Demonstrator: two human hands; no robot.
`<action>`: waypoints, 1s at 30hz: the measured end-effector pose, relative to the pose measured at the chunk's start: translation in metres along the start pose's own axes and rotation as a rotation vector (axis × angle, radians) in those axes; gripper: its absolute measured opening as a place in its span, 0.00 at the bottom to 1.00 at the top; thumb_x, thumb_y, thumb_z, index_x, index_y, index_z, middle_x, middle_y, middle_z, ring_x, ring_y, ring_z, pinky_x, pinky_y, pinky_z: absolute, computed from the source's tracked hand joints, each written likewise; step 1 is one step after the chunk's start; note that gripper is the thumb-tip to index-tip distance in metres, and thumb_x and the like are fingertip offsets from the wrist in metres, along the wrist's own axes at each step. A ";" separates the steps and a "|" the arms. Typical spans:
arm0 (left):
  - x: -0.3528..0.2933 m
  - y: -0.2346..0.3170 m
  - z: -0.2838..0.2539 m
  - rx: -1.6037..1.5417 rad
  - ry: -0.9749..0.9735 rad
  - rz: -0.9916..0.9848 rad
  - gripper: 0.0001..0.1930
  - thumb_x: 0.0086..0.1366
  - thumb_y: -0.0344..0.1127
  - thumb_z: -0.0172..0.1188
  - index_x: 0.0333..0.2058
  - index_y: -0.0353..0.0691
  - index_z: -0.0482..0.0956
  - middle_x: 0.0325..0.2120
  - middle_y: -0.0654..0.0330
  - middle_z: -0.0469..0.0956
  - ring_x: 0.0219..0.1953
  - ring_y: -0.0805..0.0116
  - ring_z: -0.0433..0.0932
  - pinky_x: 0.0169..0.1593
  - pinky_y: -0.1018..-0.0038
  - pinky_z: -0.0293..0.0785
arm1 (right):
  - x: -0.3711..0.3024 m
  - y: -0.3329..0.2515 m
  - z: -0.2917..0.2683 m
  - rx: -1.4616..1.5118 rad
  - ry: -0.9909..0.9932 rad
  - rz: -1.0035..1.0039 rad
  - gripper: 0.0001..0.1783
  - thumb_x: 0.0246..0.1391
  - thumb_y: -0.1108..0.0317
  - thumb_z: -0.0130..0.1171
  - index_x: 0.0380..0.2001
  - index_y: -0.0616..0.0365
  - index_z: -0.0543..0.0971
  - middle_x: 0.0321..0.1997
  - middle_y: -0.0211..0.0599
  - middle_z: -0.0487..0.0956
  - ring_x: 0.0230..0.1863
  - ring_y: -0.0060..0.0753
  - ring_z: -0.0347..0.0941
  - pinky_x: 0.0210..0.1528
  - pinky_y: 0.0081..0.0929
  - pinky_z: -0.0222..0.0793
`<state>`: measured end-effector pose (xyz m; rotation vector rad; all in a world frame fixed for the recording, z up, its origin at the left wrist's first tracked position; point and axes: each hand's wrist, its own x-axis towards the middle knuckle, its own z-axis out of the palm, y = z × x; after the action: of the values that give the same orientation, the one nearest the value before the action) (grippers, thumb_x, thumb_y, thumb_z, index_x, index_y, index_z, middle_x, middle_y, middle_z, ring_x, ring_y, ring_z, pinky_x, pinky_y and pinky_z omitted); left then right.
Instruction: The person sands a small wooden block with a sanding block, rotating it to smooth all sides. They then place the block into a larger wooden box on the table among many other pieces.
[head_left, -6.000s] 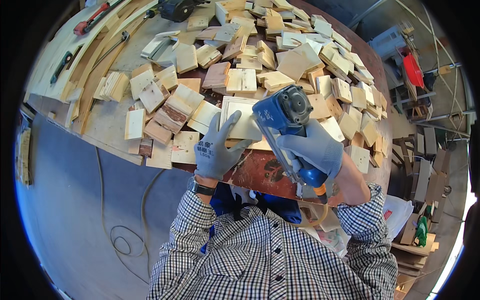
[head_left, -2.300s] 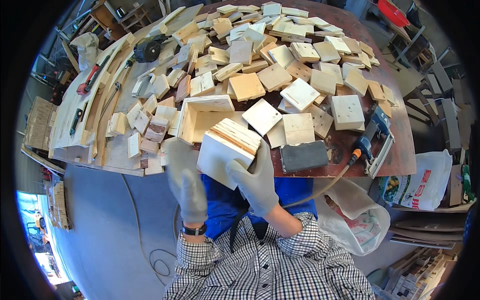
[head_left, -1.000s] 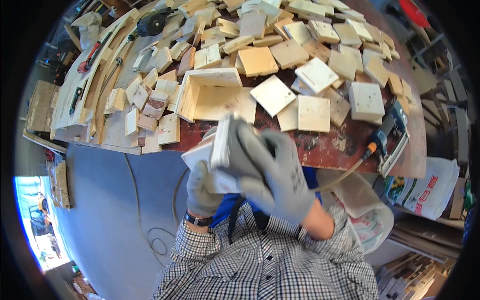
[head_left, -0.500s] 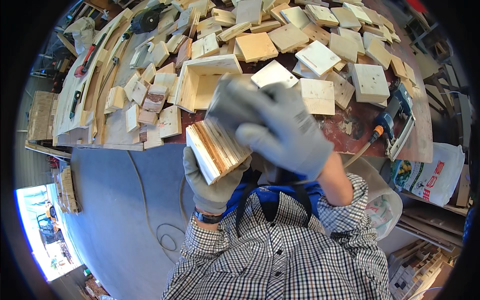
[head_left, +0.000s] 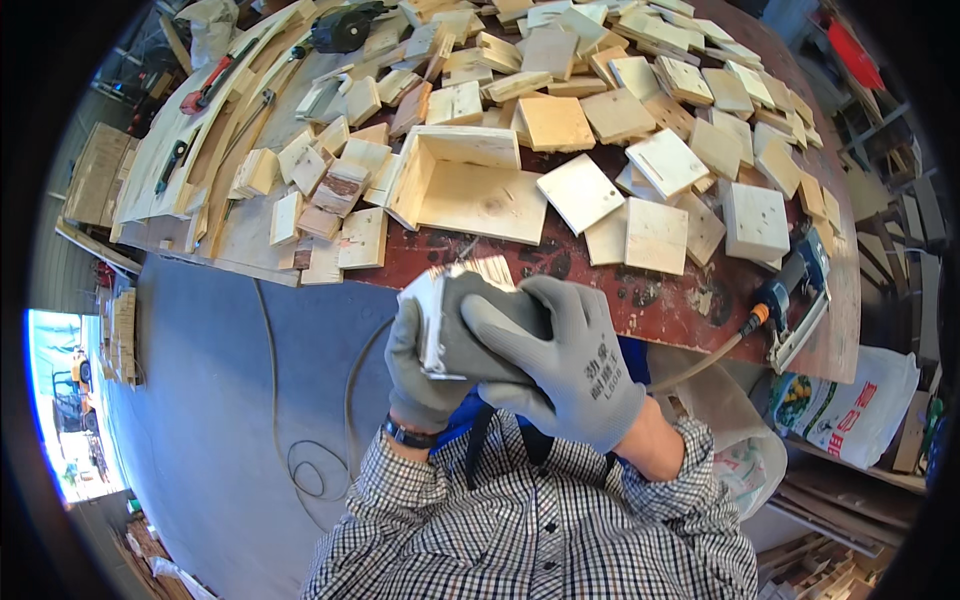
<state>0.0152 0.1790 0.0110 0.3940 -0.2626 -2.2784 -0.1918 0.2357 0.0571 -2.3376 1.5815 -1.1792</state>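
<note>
In front of my waist, just off the table's near edge, I hold a wooden block [head_left: 490,269] with a striped, layered edge. My gloved left hand [head_left: 408,372] grips it from the left and below. My gloved right hand [head_left: 572,362] is wrapped around a dark grey sanding block [head_left: 470,318], which lies against the near side of the wood and hides much of it. Just beyond my hands, a partly joined wooden box [head_left: 480,205] with an open side rests on the table.
The red-brown table [head_left: 640,305] carries many loose square wood pieces [head_left: 655,237]. At its right edge lies a blue-and-black power tool [head_left: 795,285] with a hose. Long wood strips and a red-handled tool [head_left: 205,88] lie at the left. A cable [head_left: 318,480] coils on the floor.
My right hand has come down and closer to me with the sanding block, from above the wood to its near side. The wooden block has tilted. The whole view has shifted slightly.
</note>
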 end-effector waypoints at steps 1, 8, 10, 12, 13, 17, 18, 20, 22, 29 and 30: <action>-0.001 0.002 0.003 -0.008 0.009 -0.018 0.38 0.73 0.58 0.60 0.75 0.48 0.64 0.69 0.51 0.73 0.71 0.47 0.72 0.73 0.44 0.67 | -0.003 0.001 0.002 0.016 0.004 0.003 0.39 0.68 0.31 0.53 0.71 0.45 0.77 0.53 0.50 0.73 0.51 0.51 0.71 0.60 0.48 0.65; 0.002 -0.003 -0.022 -0.044 0.017 0.018 0.42 0.75 0.63 0.55 0.76 0.40 0.60 0.71 0.46 0.70 0.71 0.44 0.72 0.73 0.42 0.70 | 0.013 0.001 0.003 0.034 -0.006 0.056 0.37 0.65 0.40 0.61 0.71 0.44 0.76 0.53 0.52 0.74 0.50 0.53 0.72 0.58 0.48 0.66; -0.002 0.002 0.000 0.303 -0.122 0.127 0.40 0.77 0.61 0.54 0.77 0.40 0.59 0.71 0.47 0.70 0.71 0.45 0.72 0.74 0.44 0.69 | 0.004 -0.011 0.002 0.000 -0.001 0.015 0.36 0.64 0.36 0.61 0.69 0.41 0.80 0.55 0.52 0.74 0.52 0.51 0.72 0.59 0.48 0.65; -0.002 -0.004 -0.011 0.110 -0.038 -0.007 0.39 0.75 0.57 0.60 0.75 0.42 0.62 0.70 0.51 0.71 0.71 0.48 0.73 0.74 0.47 0.68 | 0.012 0.011 0.002 -0.006 0.023 0.103 0.38 0.67 0.35 0.57 0.72 0.44 0.76 0.53 0.55 0.75 0.50 0.55 0.73 0.57 0.50 0.67; 0.000 -0.006 -0.019 0.012 0.012 -0.069 0.39 0.73 0.56 0.63 0.74 0.43 0.63 0.70 0.53 0.72 0.71 0.49 0.73 0.74 0.48 0.68 | 0.022 0.024 0.003 -0.042 0.023 0.190 0.39 0.68 0.35 0.56 0.73 0.45 0.74 0.52 0.57 0.76 0.50 0.56 0.74 0.57 0.50 0.67; -0.005 -0.015 -0.015 -0.123 -0.029 -0.032 0.39 0.74 0.62 0.59 0.75 0.47 0.65 0.73 0.51 0.69 0.76 0.45 0.65 0.76 0.36 0.58 | 0.040 0.059 0.007 0.142 0.086 0.470 0.38 0.68 0.45 0.57 0.76 0.48 0.70 0.51 0.61 0.78 0.52 0.58 0.74 0.58 0.52 0.67; -0.002 -0.012 -0.017 -0.102 -0.071 -0.021 0.40 0.74 0.63 0.58 0.75 0.47 0.65 0.73 0.52 0.69 0.76 0.45 0.66 0.76 0.36 0.59 | 0.041 0.052 0.002 0.234 0.136 0.406 0.38 0.68 0.45 0.57 0.76 0.48 0.70 0.51 0.61 0.77 0.52 0.58 0.73 0.59 0.52 0.67; -0.005 -0.006 -0.022 -0.020 -0.090 -0.016 0.40 0.74 0.64 0.56 0.76 0.47 0.65 0.72 0.52 0.70 0.73 0.46 0.68 0.75 0.38 0.62 | 0.030 0.031 -0.008 0.189 0.150 0.224 0.38 0.68 0.43 0.57 0.75 0.47 0.72 0.50 0.60 0.77 0.52 0.58 0.72 0.60 0.52 0.66; -0.004 0.000 -0.011 -0.031 -0.099 0.016 0.38 0.76 0.64 0.54 0.75 0.45 0.66 0.71 0.50 0.71 0.71 0.47 0.71 0.74 0.42 0.66 | 0.025 -0.003 -0.015 -0.055 -0.021 0.076 0.37 0.68 0.39 0.57 0.73 0.46 0.75 0.55 0.55 0.74 0.53 0.55 0.72 0.59 0.51 0.66; -0.018 0.010 -0.033 -0.088 -0.014 0.005 0.41 0.76 0.66 0.53 0.74 0.39 0.66 0.70 0.45 0.71 0.72 0.43 0.70 0.75 0.39 0.64 | -0.002 -0.009 -0.004 -0.025 -0.013 0.074 0.36 0.69 0.35 0.55 0.71 0.43 0.77 0.54 0.51 0.74 0.52 0.53 0.71 0.59 0.49 0.66; -0.021 0.005 -0.036 -0.032 -0.017 0.021 0.41 0.76 0.66 0.54 0.75 0.40 0.65 0.71 0.45 0.70 0.72 0.43 0.69 0.75 0.39 0.64 | 0.008 0.003 -0.002 -0.002 0.011 0.130 0.36 0.69 0.37 0.56 0.72 0.44 0.76 0.54 0.53 0.74 0.52 0.54 0.72 0.59 0.50 0.66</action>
<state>0.0452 0.1887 -0.0165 0.3536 -0.2375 -2.2631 -0.1940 0.2288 0.0619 -2.1948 1.7100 -1.1651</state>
